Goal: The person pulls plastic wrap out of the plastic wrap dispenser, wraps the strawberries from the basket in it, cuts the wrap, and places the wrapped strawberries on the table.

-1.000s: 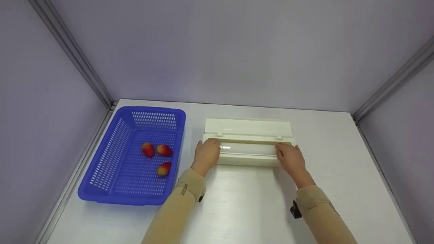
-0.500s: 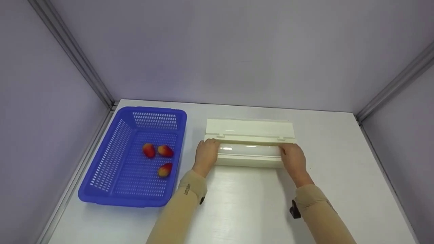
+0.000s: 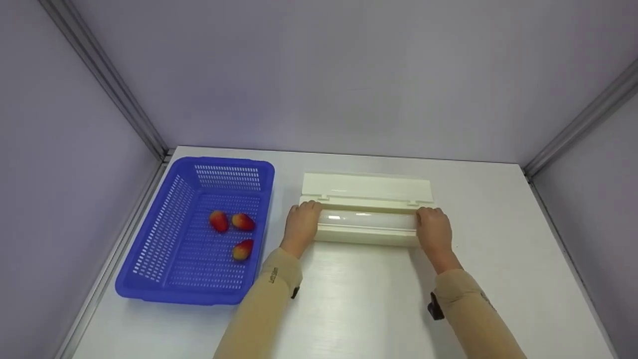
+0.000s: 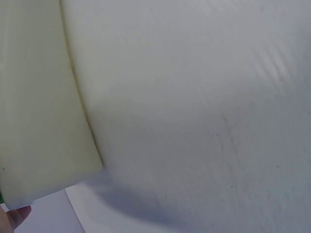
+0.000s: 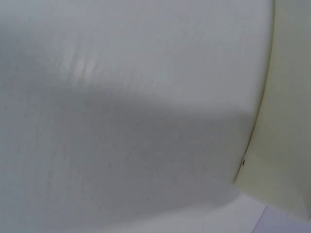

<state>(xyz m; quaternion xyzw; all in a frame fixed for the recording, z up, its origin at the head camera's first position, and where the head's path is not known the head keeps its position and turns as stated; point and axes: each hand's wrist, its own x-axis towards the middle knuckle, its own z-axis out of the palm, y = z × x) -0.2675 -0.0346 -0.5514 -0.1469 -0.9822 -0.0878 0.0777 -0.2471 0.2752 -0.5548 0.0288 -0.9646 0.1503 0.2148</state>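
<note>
A cream cling film dispenser [image 3: 369, 238] sits on the white table with its lid [image 3: 366, 185] folded back. Inside its long opening lies a glossy white roll of film [image 3: 366, 219]. My left hand [image 3: 301, 224] grips the dispenser's left end, fingertips over the top near the roll. At the other end, my right hand [image 3: 433, 229] holds on in the same way. Both roll ends are hidden behind the hands. The left wrist view shows the dispenser's front side [image 4: 43, 107] and a fingertip [image 4: 18, 218] at its corner; the right wrist view shows the dispenser's side [image 5: 286, 121].
A blue plastic basket [image 3: 127, 286] with slotted walls stands left of the dispenser. In it lie three red-yellow fruits, among them one fruit [image 3: 218, 221] at the left. Grey walls [image 3: 349, 75] with metal corner rails enclose the white table [image 3: 359, 309].
My right hand has slid a little to the right, from over the roll to the dispenser's end, uncovering more of the roll. The left hand has shifted slightly left. Lid and basket look unchanged.
</note>
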